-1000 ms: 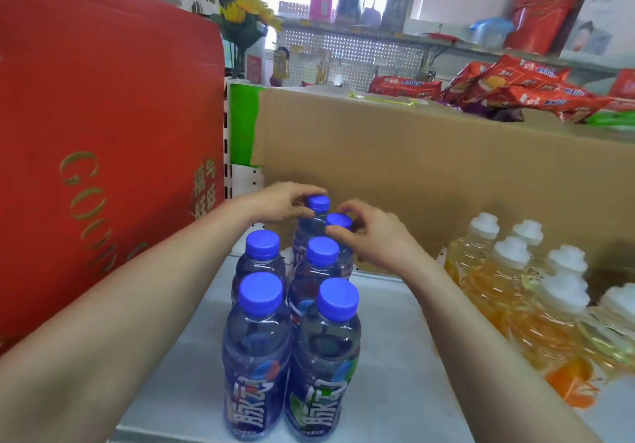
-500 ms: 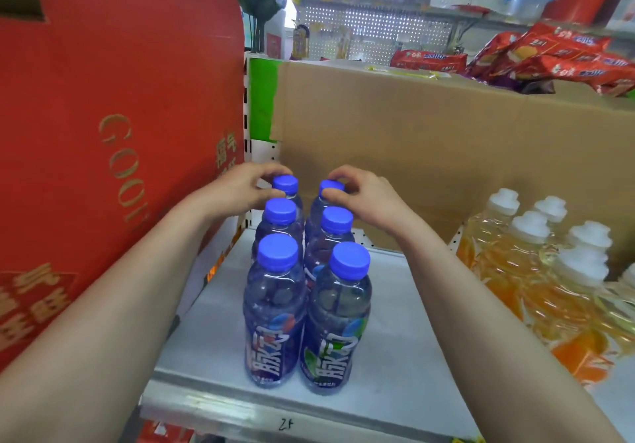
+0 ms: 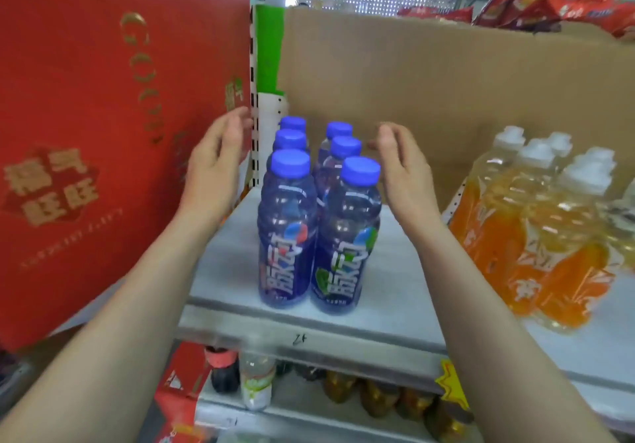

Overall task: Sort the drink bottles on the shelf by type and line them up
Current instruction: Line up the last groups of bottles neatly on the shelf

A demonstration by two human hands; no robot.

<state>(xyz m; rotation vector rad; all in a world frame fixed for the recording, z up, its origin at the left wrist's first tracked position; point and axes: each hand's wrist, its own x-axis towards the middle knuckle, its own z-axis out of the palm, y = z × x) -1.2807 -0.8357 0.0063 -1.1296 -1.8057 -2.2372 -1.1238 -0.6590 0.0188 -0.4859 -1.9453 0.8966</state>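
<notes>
Okay, six blue-capped drink bottles stand upright near the front edge of the shelf, packed in two rows of three running front to back, bodies touching or nearly so. The left hand hovers just left of the block and the right hand just right of it. Fingers on both are apart and loosely relaxed, holding nothing. The right palm sits very close to the front-right cap; contact unclear. White-capped orange drink bottles form a looser cluster on the same shelf, well apart to the right. A red gift box stands to the left and a cardboard box behind. Handling, judged: the bottles look full and sealed, so fairly heavy for their size and stiff-walled, not fragile. The label film is probably slick. They are tall and narrow, so a push high up would likely tip one into its neighbours. Best hold is probably around the ribbed shoulder under the cap, or the cap itself for the back bottles. To slide the block, press flat and low on the bodies.
</notes>
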